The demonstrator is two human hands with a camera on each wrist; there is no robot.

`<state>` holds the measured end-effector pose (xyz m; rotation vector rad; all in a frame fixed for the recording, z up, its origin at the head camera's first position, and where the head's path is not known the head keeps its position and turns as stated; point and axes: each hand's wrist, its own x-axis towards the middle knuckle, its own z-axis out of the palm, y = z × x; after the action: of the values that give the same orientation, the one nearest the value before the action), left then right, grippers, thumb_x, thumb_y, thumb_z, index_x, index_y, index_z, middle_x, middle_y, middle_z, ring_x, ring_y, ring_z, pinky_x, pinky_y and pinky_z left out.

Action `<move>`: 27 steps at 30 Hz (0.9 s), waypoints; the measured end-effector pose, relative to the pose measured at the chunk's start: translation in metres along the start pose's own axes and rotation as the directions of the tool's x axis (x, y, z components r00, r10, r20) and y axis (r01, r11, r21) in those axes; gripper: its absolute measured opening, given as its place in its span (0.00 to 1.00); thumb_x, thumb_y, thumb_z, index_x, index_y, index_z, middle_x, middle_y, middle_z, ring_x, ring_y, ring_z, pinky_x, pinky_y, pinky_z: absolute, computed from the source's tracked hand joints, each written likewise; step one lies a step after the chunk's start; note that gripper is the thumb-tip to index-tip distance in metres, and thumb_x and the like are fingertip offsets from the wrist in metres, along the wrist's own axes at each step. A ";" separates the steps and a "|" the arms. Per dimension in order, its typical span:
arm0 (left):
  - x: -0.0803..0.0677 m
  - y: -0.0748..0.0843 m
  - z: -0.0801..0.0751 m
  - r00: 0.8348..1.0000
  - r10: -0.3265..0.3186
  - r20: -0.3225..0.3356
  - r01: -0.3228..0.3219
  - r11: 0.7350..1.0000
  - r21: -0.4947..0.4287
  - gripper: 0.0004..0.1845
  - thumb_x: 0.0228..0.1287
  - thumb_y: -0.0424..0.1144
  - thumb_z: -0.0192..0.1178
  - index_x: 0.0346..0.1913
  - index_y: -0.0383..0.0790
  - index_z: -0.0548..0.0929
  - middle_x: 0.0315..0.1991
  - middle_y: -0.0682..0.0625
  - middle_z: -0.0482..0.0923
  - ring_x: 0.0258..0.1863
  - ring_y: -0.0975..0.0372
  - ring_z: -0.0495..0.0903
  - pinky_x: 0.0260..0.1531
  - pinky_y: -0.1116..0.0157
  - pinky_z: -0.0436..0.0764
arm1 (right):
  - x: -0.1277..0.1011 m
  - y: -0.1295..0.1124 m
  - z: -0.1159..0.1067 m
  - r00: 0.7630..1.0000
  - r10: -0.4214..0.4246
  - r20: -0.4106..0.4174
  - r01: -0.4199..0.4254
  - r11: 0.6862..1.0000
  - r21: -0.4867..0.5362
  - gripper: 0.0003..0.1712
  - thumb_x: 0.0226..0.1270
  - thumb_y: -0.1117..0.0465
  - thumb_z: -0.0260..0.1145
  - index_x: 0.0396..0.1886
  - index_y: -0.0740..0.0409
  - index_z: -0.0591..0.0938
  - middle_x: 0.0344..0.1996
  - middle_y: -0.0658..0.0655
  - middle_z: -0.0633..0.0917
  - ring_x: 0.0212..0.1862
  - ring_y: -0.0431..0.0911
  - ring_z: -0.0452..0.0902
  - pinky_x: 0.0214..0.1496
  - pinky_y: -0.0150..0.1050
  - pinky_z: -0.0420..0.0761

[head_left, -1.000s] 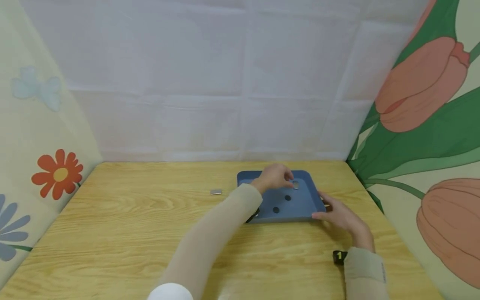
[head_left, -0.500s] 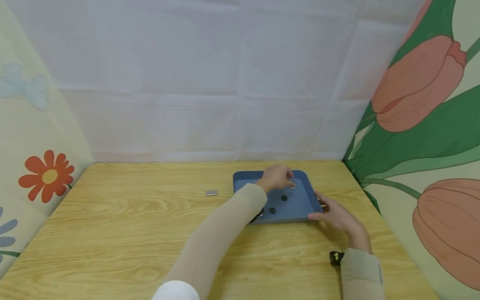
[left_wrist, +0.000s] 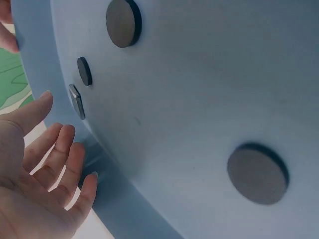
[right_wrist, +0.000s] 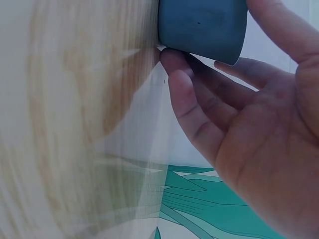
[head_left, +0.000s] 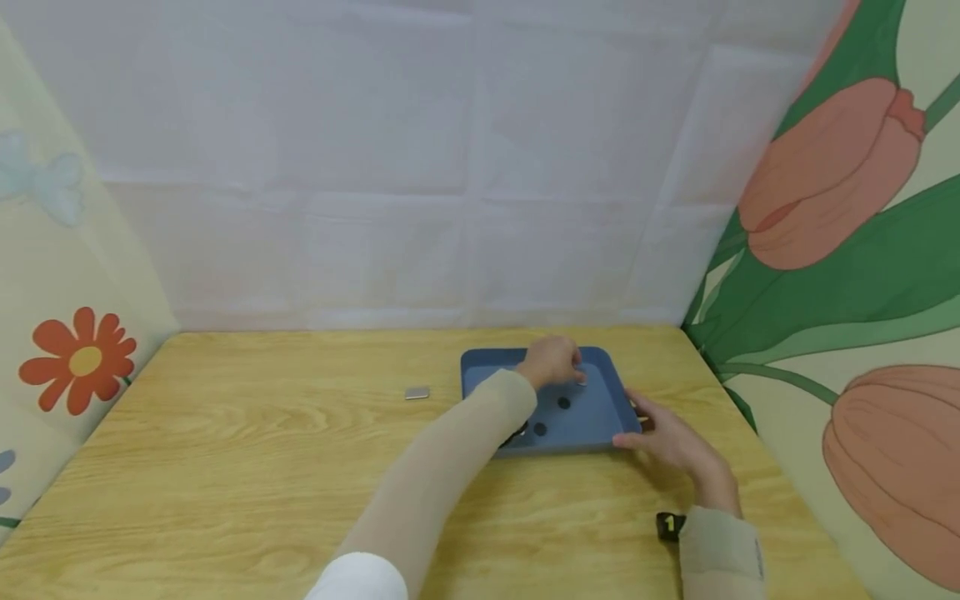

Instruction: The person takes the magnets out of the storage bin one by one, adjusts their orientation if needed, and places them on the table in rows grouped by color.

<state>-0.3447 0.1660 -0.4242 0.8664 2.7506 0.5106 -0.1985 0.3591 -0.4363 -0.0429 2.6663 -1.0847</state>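
My left hand (head_left: 551, 362) reaches over a blue tray (head_left: 600, 429). In the left wrist view its thumb and fingers are spread and loosely bent, with nothing between them. Just past the thumb tip lies a small silver rectangular piece (left_wrist: 77, 102) near the tray wall, mostly covered by the hand in the head view. Dark round discs (left_wrist: 258, 174) lie on the tray floor, two of them showing in front of the hand in the head view. My right hand (head_left: 671, 437) grips the tray's near right corner, thumb at the front rim and fingers along the outer side.
Another silver rectangular piece (head_left: 417, 393) lies on the wooden table (head_left: 262, 467), left of the tray. A white sheet (head_left: 375, 250) stands behind the table. Floral panels (head_left: 810, 333) flank it on both sides. A black strap (head_left: 670, 527) is at the right wrist.
The head view has shifted slightly. Relative to the tray, my left hand has moved a little right, covering more of the silver piece. My right hand stays at the tray corner.
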 end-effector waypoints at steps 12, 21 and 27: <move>0.013 0.004 0.012 0.998 0.058 0.008 -0.058 0.998 0.016 0.18 0.66 0.48 0.72 0.22 0.45 0.83 0.20 0.56 0.75 0.19 0.67 0.65 0.23 0.68 0.69 | -0.002 -0.001 -0.001 1.000 0.002 -0.013 -0.002 1.000 -0.003 0.54 0.71 0.47 0.70 0.84 0.59 0.51 0.74 0.77 0.67 0.70 0.69 0.71 0.68 0.62 0.75; 0.019 0.007 0.024 0.995 0.091 -0.034 -0.087 0.991 0.103 0.18 0.67 0.49 0.71 0.22 0.46 0.82 0.23 0.57 0.75 0.22 0.66 0.68 0.25 0.68 0.71 | -0.002 -0.002 0.000 1.000 0.014 -0.011 -0.014 1.000 -0.003 0.54 0.71 0.47 0.70 0.84 0.60 0.52 0.73 0.76 0.68 0.69 0.68 0.72 0.68 0.62 0.75; 0.021 0.008 0.027 0.994 0.102 -0.039 -0.098 0.990 0.098 0.08 0.68 0.45 0.70 0.37 0.43 0.91 0.37 0.53 0.88 0.34 0.64 0.82 0.36 0.68 0.82 | -0.001 -0.003 0.000 1.000 0.014 -0.008 -0.014 1.000 -0.006 0.53 0.71 0.47 0.70 0.84 0.60 0.51 0.73 0.77 0.68 0.69 0.68 0.72 0.68 0.62 0.76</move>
<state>-0.3497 0.1913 -0.4481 1.0315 2.8024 0.4224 -0.1977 0.3566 -0.4341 -0.0213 2.6731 -1.0746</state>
